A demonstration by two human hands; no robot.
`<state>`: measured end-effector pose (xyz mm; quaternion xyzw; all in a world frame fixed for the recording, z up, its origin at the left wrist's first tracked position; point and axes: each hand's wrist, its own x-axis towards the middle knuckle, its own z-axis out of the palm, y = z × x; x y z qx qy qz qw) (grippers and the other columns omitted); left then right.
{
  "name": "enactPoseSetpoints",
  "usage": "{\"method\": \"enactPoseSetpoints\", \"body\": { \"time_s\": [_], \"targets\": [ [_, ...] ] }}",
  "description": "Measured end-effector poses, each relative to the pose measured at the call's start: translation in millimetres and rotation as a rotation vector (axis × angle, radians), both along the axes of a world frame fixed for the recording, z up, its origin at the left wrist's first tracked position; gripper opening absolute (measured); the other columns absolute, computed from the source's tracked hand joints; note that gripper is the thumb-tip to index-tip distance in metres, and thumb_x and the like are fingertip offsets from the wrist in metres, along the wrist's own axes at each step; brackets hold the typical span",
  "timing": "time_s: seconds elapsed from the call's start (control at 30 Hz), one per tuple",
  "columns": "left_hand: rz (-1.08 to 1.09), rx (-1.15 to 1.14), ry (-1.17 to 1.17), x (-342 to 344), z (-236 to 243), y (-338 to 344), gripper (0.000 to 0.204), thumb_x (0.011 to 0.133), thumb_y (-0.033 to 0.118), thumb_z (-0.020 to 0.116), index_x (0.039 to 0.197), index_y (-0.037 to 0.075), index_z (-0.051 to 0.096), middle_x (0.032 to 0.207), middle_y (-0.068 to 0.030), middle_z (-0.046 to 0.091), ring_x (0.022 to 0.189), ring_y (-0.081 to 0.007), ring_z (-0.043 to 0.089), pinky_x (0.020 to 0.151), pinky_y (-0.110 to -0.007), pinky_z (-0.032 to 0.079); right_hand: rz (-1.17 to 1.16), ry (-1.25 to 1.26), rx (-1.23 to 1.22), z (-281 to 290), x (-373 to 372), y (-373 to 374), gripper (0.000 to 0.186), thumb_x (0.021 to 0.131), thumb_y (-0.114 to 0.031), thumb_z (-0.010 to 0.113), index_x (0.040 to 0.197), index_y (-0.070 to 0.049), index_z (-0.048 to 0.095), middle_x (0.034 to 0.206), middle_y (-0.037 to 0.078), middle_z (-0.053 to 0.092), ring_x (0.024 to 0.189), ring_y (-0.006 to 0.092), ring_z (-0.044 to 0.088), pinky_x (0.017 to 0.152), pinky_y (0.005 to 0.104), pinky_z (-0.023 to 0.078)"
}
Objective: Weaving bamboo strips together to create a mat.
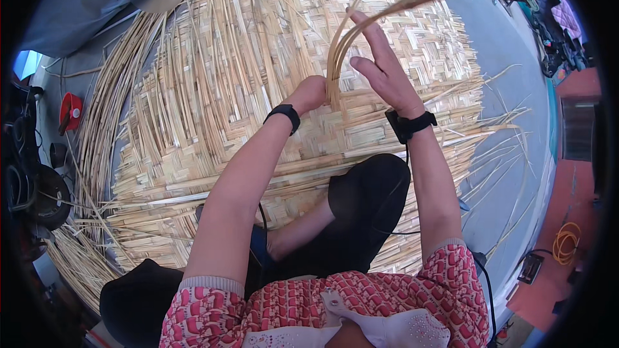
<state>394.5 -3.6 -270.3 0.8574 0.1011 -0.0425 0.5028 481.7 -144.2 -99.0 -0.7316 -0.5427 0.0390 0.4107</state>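
A large woven mat of pale straw-coloured strips lies beneath me, with long loose strips along several edges. My left hand is closed on the base of a bunch of flat strips that rise from the mat's middle and arch toward the upper right. My right hand is open just right of that bunch, index finger extended up beside the bent strips and thumb apart; whether its fingertips touch them I cannot tell. I sit on the mat, with my knee below my hands.
Loose strips lie along the left, near a red container and dark wheeled equipment. At the right are grey floor, a pink wall, a coiled orange cable and dark items. A grey cover is upper left.
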Motion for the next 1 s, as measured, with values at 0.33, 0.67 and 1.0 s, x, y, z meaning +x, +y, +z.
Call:
{"method": "enactPoseSetpoints", "body": {
  "time_s": [0.33,0.67,1.0],
  "targets": [
    [0.507,0.306,-0.241,-87.1,23.4,-0.5,0.047,0.089,0.004,0.061,0.136,0.003,0.053,0.124,-0.0179,0.061,0.121,-0.0271,0.056,0.100,-0.042,0.046,0.106,-0.088,-0.725,-113.6,48.0,-27.7,0.029,0.091,-0.036,0.061,0.106,-0.010,0.065,0.102,0.014,0.069,0.097,0.0345,0.065,0.084,0.0472,0.050],
    [0.199,0.617,-0.126,-139.5,-26.8,-49.9,0.075,0.092,0.035,0.063,0.152,0.003,0.032,0.160,-0.0173,0.027,0.150,-0.0340,0.021,0.121,-0.051,0.016,0.090,-0.530,-1.040,-118.2,16.2,-20.9,0.029,0.087,-0.033,0.066,0.090,-0.004,0.067,0.079,0.012,0.070,0.077,0.0257,0.070,0.069,0.0403,0.055],
    [0.176,0.676,-0.109,-151.7,-32.2,-45.7,0.070,0.095,0.035,0.059,0.152,0.005,0.033,0.160,-0.0159,0.028,0.149,-0.0337,0.022,0.120,-0.052,0.015,-0.689,-0.383,-0.781,3.3,60.6,-198.3,0.005,0.089,-0.014,0.062,0.091,-0.010,0.060,0.082,0.009,0.067,0.078,0.0331,0.064,0.067,0.0430,0.051]
  ]
}}
